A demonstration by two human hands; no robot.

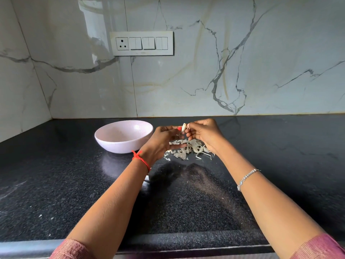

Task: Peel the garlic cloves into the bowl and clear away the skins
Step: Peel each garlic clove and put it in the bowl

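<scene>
A small white garlic clove [183, 127] is pinched between the fingertips of my left hand [164, 141] and my right hand [204, 134], held above the counter. Both hands meet at the clove, just right of a pale pink bowl [119, 146] that stands on the black counter. I cannot see into the bowl from this angle. Under and between my hands lies a loose pile of papery garlic skins [186, 150] with a few thin stems.
The black speckled counter [186, 199] runs to a marble wall behind and a corner at the left. A switch panel with a socket [141, 43] is on the wall. The counter's front edge is near my elbows.
</scene>
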